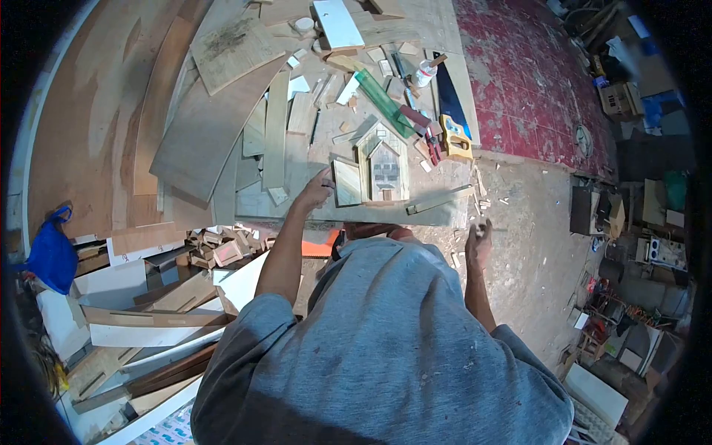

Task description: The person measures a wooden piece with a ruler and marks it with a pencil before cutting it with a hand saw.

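Note:
My left hand (317, 190) rests at the left edge of a small striped wooden panel (347, 183), fingers partly stretched out. Against that panel's right side is a small wooden house shape (386, 165) with a peaked top and a grey window pattern. My right hand (480, 239) is off the bench's right front corner, its fingers curled. A thin, blurred sliver shows beside those fingers; I cannot tell what it is. Between the house and the right hand, a narrow wooden strip (439, 200) lies along the front edge of the bench.
The workbench (293, 204) carries wood offcuts, a green see-through strip (382, 100), a white bottle (425, 73), red-handled pliers (432, 144) and a yellow-handled saw (455, 139). Big boards (211, 133) lie to the left. Scrap wood (163, 297) is piled lower left.

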### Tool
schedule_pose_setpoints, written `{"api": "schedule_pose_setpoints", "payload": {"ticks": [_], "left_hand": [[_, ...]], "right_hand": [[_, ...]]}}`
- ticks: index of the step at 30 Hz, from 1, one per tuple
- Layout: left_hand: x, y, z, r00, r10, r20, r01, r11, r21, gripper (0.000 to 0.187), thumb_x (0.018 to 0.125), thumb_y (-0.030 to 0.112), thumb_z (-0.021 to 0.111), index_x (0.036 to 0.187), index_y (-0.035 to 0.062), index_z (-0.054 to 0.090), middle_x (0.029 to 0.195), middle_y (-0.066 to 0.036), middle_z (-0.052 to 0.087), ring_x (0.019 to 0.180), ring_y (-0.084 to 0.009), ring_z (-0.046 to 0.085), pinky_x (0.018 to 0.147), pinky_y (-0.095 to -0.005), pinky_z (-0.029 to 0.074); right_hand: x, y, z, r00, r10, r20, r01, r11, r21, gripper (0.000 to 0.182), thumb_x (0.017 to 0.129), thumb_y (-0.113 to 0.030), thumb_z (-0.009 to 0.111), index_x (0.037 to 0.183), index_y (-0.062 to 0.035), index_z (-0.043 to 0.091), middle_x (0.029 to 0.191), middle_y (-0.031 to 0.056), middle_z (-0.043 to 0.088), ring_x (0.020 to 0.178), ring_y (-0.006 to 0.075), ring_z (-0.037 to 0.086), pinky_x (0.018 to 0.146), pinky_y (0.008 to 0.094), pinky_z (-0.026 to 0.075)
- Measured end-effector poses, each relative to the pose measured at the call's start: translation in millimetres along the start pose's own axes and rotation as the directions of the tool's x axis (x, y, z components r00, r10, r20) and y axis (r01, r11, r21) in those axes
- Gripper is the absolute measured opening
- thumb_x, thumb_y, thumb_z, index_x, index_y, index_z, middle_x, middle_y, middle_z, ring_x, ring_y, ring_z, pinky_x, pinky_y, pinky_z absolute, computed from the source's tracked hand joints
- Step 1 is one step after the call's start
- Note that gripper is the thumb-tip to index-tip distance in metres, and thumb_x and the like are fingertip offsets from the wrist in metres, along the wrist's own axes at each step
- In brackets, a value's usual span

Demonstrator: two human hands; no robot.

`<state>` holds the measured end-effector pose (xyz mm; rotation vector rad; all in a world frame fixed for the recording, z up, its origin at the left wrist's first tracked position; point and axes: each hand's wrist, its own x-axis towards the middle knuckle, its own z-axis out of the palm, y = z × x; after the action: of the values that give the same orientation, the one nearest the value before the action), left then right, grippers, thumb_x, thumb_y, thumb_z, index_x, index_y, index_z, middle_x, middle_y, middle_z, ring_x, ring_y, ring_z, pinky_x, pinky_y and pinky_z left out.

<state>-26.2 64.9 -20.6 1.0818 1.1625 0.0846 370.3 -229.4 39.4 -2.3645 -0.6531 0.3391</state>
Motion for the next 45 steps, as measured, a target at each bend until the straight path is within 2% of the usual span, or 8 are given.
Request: {"api": "schedule_pose_setpoints", "payload": {"ticks": [4,7,13,16,19,26,33,45], "left_hand": [[0,-2,1,1.0,-0.002,-0.024,0.002,1.0,-0.006,0.084,0.086,0.004,0.062,0.158,0.0213,0.022,0.116,-0.005,0.058,0.091,-0.0172,0.054,0.068,-0.0361,0.049],[1,1,8,0.997,-0.029,-0.077,0.031,0.999,0.019,0.083,0.088,0.005,0.062,0.158,0.0196,0.021,0.113,-0.004,0.058,0.087,-0.0153,0.054,0.063,-0.0344,0.048],[-12,21,38,0.987,0.038,-0.156,-0.025,0.996,0.081,0.066,0.084,0.006,0.069,0.144,0.0069,0.042,0.101,-0.008,0.06,0.077,-0.0136,0.055,0.058,-0.0315,0.047],[11,-9,39,0.917,0.34,-0.211,-0.245,0.894,0.376,0.066,0.076,0.008,0.078,0.133,0.0007,0.045,0.105,-0.015,0.067,0.088,-0.0254,0.068,0.076,-0.0378,0.054],[12,-19,49,0.883,0.378,-0.279,-0.309,0.914,0.263,0.079,0.074,0.012,0.08,0.138,0.0008,0.037,0.12,-0.02,0.063,0.106,-0.0333,0.065,0.092,-0.0423,0.051],[-35,-8,73,0.815,0.529,-0.235,-0.258,0.696,0.669,0.093,0.068,0.024,0.083,0.144,0.0023,0.033,0.147,-0.029,0.032,0.132,-0.0479,0.037,0.111,-0.0524,0.035],[-47,-1,85,0.773,0.594,-0.222,-0.156,0.517,0.841,0.081,0.069,0.025,0.08,0.14,0.0084,0.045,0.148,-0.03,0.032,0.133,-0.0473,0.037,0.109,-0.0551,0.034],[-48,5,89,0.698,0.663,-0.272,-0.136,0.495,0.858,0.067,0.069,0.037,0.085,0.124,0.0119,0.056,0.148,-0.023,0.036,0.135,-0.0399,0.038,0.105,-0.053,0.041]], "right_hand": [[17,-84,25,0.926,-0.316,0.205,0.286,0.944,0.165,0.035,0.096,-0.011,0.057,0.13,-0.0021,0.057,0.118,0.0216,0.066,0.103,0.0319,0.068,0.082,0.0399,0.056],[15,-140,76,0.619,-0.733,0.283,0.691,0.679,0.249,0.037,0.087,0.0,0.05,0.123,-0.0017,0.061,0.118,0.0237,0.064,0.105,0.0422,0.063,0.089,0.0439,0.052],[-29,-234,163,0.417,-0.708,0.57,0.775,0.604,0.183,0.026,0.083,-0.007,0.059,0.109,-0.0042,0.062,0.105,0.019,0.065,0.091,0.0373,0.068,0.076,0.0456,0.056],[-41,-243,190,0.388,-0.675,0.628,0.815,0.569,0.107,0.031,0.081,-0.003,0.057,0.112,-0.0028,0.063,0.104,0.0177,0.063,0.091,0.0364,0.067,0.077,0.0456,0.056],[-38,-248,211,0.433,-0.657,0.617,0.813,0.58,0.047,0.028,0.08,-0.002,0.058,0.107,-0.0031,0.063,0.102,0.0172,0.063,0.094,0.0349,0.067,0.077,0.045,0.057],[-22,-250,233,0.559,-0.605,0.567,0.735,0.678,-0.002,0.031,0.086,-0.007,0.055,0.114,-0.0127,0.067,0.108,0.0174,0.068,0.093,0.0345,0.068,0.078,0.0437,0.058],[54,-225,209,0.694,-0.687,0.214,0.622,0.722,0.302,0.027,0.088,-0.005,0.061,0.114,-0.0046,0.07,0.103,0.0223,0.071,0.09,0.0326,0.072,0.079,0.0374,0.056],[62,-163,134,0.769,-0.602,0.218,0.583,0.799,0.149,0.023,0.091,-0.011,0.066,0.112,-0.0033,0.07,0.083,0.0189,0.07,0.061,0.022,0.064,0.058,0.034,0.05]]}}
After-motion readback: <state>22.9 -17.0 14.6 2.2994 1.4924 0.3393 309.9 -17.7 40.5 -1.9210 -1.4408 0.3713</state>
